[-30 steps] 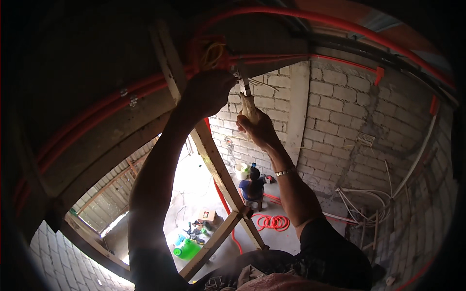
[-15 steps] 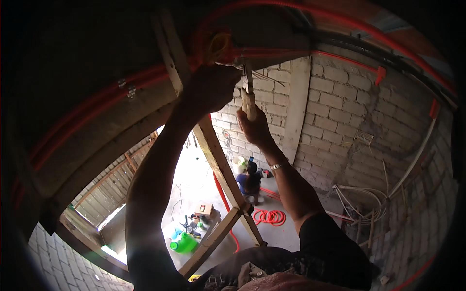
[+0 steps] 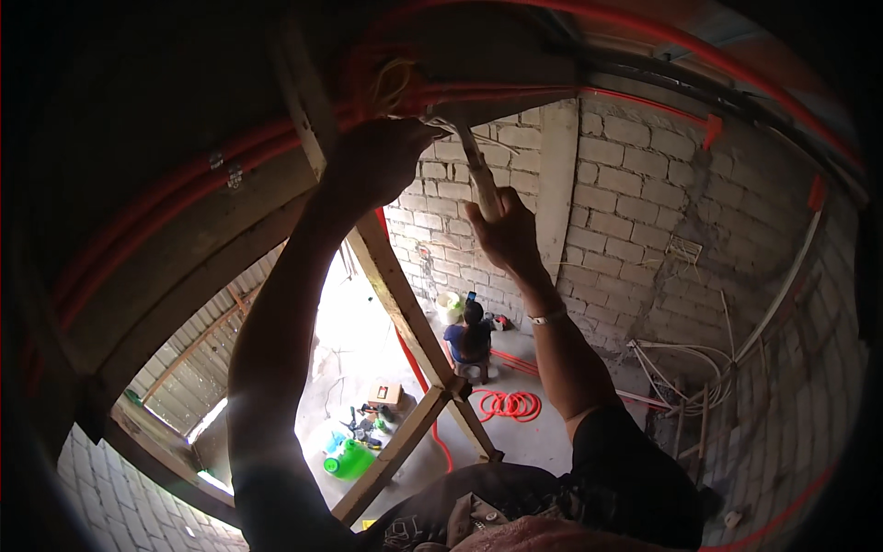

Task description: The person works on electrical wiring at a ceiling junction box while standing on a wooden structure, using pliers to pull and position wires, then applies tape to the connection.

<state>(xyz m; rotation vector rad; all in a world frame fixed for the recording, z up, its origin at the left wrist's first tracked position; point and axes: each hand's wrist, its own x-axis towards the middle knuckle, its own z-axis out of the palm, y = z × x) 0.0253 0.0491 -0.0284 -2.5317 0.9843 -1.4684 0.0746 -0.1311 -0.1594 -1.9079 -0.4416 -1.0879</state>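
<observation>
Reaching up from short black sleeves, both bare arms rise to a shadowed spot overhead. The right hand (image 3: pixel 509 230), with a pale band (image 3: pixel 549 318) round its wrist, has its fingers wrapped about the handle of a slim, plier-like hand tool (image 3: pixel 486 184) with a pale handle and a darker metal head. That tool leans with its head up and to the left, close to a few thin, pale wires (image 3: pixel 441 122). The left hand (image 3: pixel 382 161) is a dark silhouette beside these wires, its fingers bent toward them; whether they pinch a strand I cannot tell.

Just above the left hand hangs a looped bunch of thin yellow wire (image 3: pixel 394 81), near red plastic conduits (image 3: pixel 267 141) that run along the dark overhead structure. A thicker red tube (image 3: pixel 736 78) arcs across the upper right. Below the left hand, a rough wooden post (image 3: pixel 395 285) slants down between the arms and meets a second timber.

Far below, on the grey floor, lie a bright green plastic container (image 3: pixel 349 460), a small brown cardboard box (image 3: pixel 385 395) and a coil of red tubing (image 3: pixel 508 406). Beyond the coil sits another person in a blue top (image 3: pixel 470 340), near the pale block wall (image 3: pixel 625 184).
</observation>
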